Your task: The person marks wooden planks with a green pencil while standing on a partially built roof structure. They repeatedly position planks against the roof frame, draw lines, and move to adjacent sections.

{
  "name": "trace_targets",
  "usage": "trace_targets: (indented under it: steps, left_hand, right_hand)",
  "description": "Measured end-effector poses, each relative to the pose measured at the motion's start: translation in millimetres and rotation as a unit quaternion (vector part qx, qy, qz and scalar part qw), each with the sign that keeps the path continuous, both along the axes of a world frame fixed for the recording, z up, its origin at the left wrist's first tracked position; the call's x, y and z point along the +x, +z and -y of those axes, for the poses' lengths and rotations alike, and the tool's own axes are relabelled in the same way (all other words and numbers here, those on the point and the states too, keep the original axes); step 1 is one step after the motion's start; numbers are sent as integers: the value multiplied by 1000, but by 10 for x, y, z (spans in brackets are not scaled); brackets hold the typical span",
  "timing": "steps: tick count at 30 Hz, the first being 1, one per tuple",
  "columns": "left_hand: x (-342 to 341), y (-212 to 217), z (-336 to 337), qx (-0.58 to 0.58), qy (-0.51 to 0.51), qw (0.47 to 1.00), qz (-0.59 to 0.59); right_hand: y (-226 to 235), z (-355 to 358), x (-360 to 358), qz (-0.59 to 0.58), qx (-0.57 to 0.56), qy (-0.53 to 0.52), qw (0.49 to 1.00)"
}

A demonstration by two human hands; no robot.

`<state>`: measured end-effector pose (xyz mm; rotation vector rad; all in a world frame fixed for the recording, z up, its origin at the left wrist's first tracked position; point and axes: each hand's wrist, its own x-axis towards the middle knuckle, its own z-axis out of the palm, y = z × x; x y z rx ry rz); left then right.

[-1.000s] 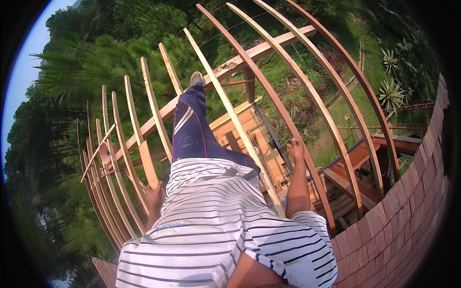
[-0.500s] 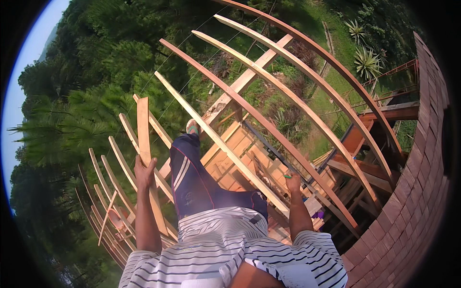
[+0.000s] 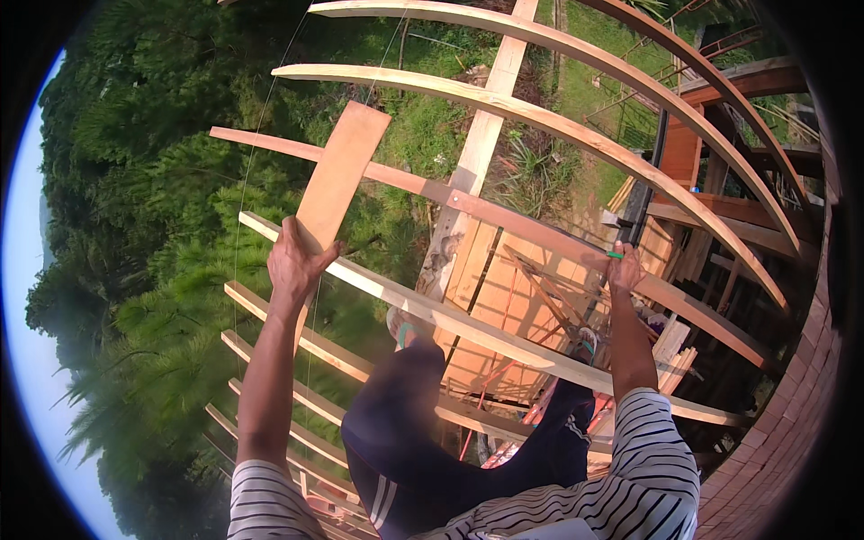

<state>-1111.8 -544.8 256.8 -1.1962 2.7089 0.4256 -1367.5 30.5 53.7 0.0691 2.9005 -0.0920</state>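
My left hand (image 3: 301, 261) grips a flat wooden board (image 3: 344, 175) near its lower part, thumb on one side and fingers on the other. The board points up and away, crossing above a pale rafter (image 3: 405, 300) and a reddish rafter (image 3: 531, 229). On the right, my right hand (image 3: 627, 272) is closed over the reddish rafter, with a small green thing (image 3: 615, 255) at its fingers. A pale, hammer-like metal head (image 3: 614, 219) shows just beyond that hand; whether it belongs to the green thing I cannot tell.
Curved rafters run across an open roof frame, with gaps between them. A long beam (image 3: 481, 144) passes beneath them. Below lies a plank platform (image 3: 481, 310). Roof tiles (image 3: 783, 450) edge the right side. Strings (image 3: 243, 189) stretch along the rafter ends. Trees stand at left.
The board has swung from nearly upright to tilting right, and my left hand has moved up and forward with it. My right hand has moved up and right to the reddish rafter. The whole view has shifted.
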Motion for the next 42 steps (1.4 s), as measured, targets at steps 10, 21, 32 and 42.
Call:
trace_targets:
  steps: [10,21,32,42]
  left_hand:
    - [-1039,-574,359,-17,-130,991,-10]
    - [-1828,369,373,4,-64,993,-97]
    - [-3018,1174,294,-4,-186,964,-188]
    - [-5195,34,-933,126,-360,924,-17]
  right_hand:
    - [69,165,106,-119,8,-30,992]
    - [246,233,20,-28,22,-84,996]
    - [191,190,-5,-16,-14,-85,996]
    - [260,162,-71,-42,-13,-52,998]
